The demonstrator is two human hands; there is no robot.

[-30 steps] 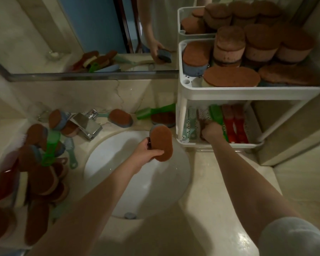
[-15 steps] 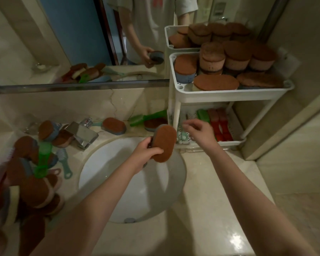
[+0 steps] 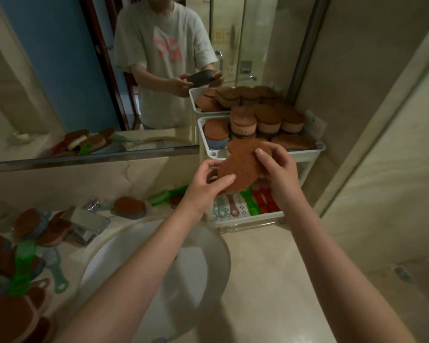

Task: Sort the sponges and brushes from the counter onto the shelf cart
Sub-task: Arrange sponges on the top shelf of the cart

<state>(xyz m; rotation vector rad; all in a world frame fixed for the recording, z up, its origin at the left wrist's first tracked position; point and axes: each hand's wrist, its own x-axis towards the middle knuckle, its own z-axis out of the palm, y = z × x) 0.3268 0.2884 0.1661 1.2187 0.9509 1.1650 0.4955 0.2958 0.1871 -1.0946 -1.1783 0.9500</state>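
Observation:
I hold one oval brown sponge [image 3: 242, 168] in both hands, in front of the white shelf cart [image 3: 305, 154]. My left hand [image 3: 204, 186] grips its lower left edge and my right hand [image 3: 276, 169] grips its upper right edge. The cart's top tray is packed with several brown sponges [image 3: 265, 120]. Its lower tray [image 3: 245, 220] holds green, red and patterned brushes [image 3: 254, 200]. More sponges and brushes [image 3: 22, 246] lie heaped on the counter at the left, and one sponge [image 3: 129, 206] sits behind the basin.
A white round basin [image 3: 164, 276] lies under my arms, with a chrome tap [image 3: 87, 219] at its back left. A green brush [image 3: 166, 195] lies by the wall. The mirror [image 3: 84, 70] spans the wall above. The beige counter [image 3: 270, 280] continues to the right.
My left hand raised the sponge up toward the cart. My right hand left the lower tray and took hold of the sponge's other end. The view tilted upward.

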